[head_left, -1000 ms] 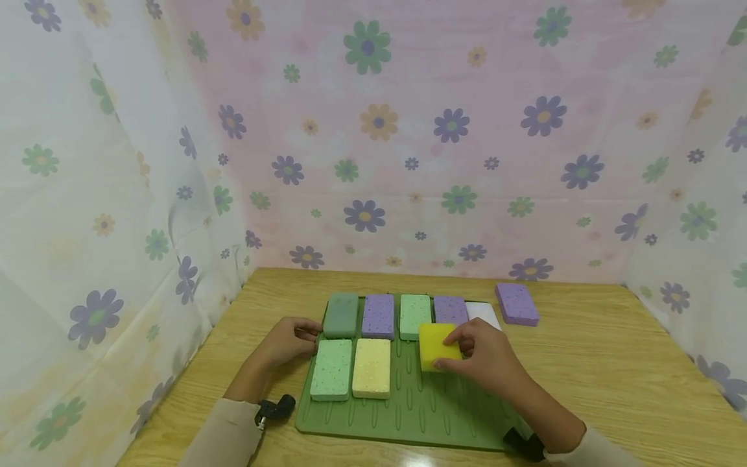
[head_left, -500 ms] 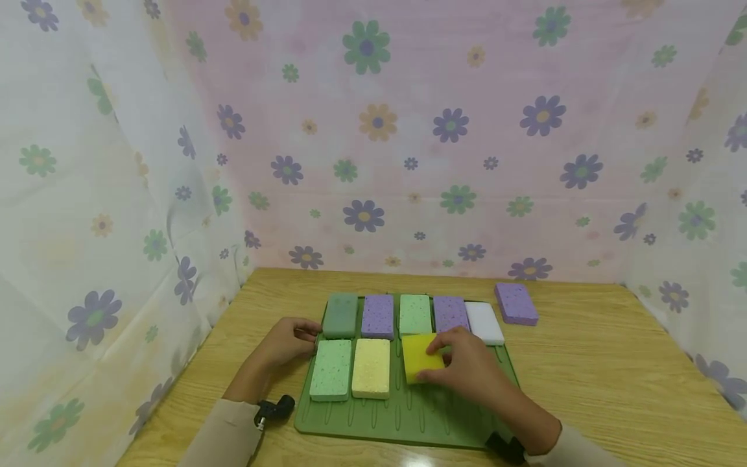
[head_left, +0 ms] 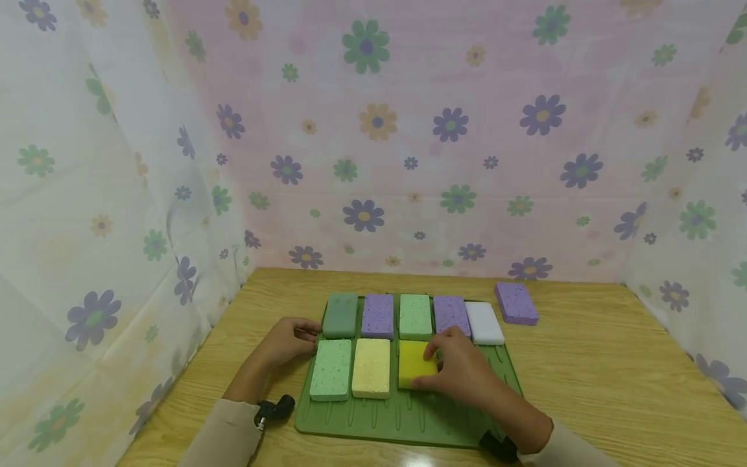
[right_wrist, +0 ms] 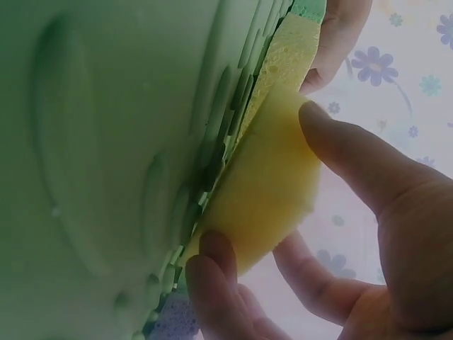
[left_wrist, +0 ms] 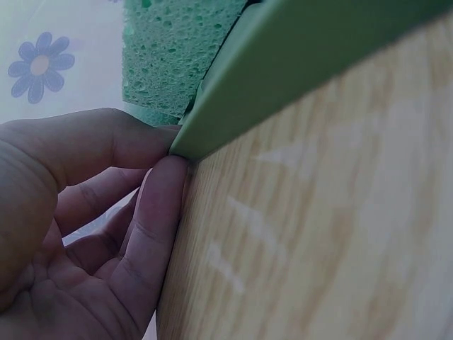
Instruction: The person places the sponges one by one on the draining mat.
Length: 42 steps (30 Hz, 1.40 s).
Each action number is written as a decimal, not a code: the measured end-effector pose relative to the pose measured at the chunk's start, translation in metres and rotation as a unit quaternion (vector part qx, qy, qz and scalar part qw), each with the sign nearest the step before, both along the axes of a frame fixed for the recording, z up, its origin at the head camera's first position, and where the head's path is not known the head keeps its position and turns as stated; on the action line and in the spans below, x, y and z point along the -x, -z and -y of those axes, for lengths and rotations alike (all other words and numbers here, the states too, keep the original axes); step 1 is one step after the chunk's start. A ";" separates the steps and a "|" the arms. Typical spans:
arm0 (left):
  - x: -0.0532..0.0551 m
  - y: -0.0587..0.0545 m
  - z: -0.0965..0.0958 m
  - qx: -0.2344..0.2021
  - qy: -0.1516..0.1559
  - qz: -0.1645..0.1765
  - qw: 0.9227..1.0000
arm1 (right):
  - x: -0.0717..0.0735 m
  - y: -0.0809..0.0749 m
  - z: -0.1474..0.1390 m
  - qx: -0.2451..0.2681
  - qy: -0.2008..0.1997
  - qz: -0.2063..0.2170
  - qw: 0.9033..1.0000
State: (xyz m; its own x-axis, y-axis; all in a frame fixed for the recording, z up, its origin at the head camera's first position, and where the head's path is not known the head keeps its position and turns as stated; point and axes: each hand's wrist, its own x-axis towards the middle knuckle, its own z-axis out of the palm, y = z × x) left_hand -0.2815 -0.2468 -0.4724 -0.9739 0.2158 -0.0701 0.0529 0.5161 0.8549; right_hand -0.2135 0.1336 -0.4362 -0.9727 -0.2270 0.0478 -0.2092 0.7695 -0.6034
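Observation:
In the head view, my right hand (head_left: 463,364) holds a bright yellow sponge (head_left: 413,363) by its edges, thumb on the near side and fingers on the far side. The right wrist view shows the yellow sponge (right_wrist: 265,188) down against the ribbed green mat (right_wrist: 106,163), slightly tilted. It stands right of a pale yellow sponge (head_left: 371,368) and a light green sponge (head_left: 331,370). My left hand (head_left: 287,342) is at the mat's left edge; in the left wrist view its thumb and finger pinch the green mat's rim (left_wrist: 233,92).
Along the mat's back lie a dark green sponge (head_left: 341,315), purple sponge (head_left: 378,316), light green sponge (head_left: 415,316), second purple sponge (head_left: 450,314) and white sponge (head_left: 486,323). Another purple sponge (head_left: 517,303) lies on the wooden table (head_left: 595,363). Flowered cloth (head_left: 408,143) surrounds the table.
My right hand has moved left and toward me with the yellow sponge, lowering it beside the pale yellow one. The white sponge has come into full view. My left hand has stayed put.

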 end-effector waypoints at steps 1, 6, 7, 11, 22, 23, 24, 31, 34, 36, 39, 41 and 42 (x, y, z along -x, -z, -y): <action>0.000 0.000 0.000 -0.001 -0.002 0.002 1.000 | 0.000 0.000 0.000 -0.003 -0.002 0.002 1.000; -0.001 -0.001 0.000 -0.001 0.001 0.005 1.000 | -0.002 0.000 0.001 -0.012 -0.016 0.001 1.000; -0.001 -0.001 -0.001 0.000 0.001 0.006 1.000 | -0.002 0.000 0.001 -0.012 -0.018 0.000 1.000; -0.001 -0.002 0.000 0.000 0.000 0.010 1.000 | -0.003 0.001 0.002 -0.013 -0.026 -0.005 1.000; -0.001 0.000 0.000 0.013 -0.008 0.006 1.000 | -0.003 0.000 0.001 -0.001 -0.043 0.003 0.999; 0.000 0.000 0.000 0.011 -0.007 0.006 1.000 | -0.003 0.000 0.001 0.001 -0.044 0.004 0.999; 0.000 0.001 0.000 0.010 -0.005 0.006 1.000 | -0.003 0.000 0.001 0.003 -0.046 0.004 0.999; 0.000 0.000 0.002 -0.002 0.012 0.000 1.000 | -0.002 0.002 0.000 0.011 -0.052 0.004 0.999; -0.001 -0.001 0.001 -0.009 0.013 -0.003 1.000 | -0.003 0.001 0.000 0.009 -0.056 0.003 0.998; -0.001 -0.001 0.001 -0.013 0.016 -0.003 1.000 | -0.004 0.001 0.000 0.003 -0.055 0.004 0.998; -0.002 -0.002 0.000 -0.016 0.016 -0.001 1.000 | -0.004 -0.001 0.000 -0.004 -0.048 0.006 0.999; -0.002 -0.001 0.000 -0.016 0.016 0.002 1.000 | -0.004 -0.002 0.000 -0.010 -0.041 0.005 0.999; -0.001 0.000 0.001 -0.014 0.015 0.003 1.000 | -0.004 -0.002 -0.001 -0.011 -0.039 0.005 0.999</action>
State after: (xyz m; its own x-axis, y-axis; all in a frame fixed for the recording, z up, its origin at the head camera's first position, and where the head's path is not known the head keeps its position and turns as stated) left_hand -0.2804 -0.2474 -0.4721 -0.9667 0.2465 -0.0689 0.0630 0.4899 0.8695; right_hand -0.2094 0.1343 -0.4340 -0.9525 -0.3027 0.0325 -0.2629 0.7640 -0.5892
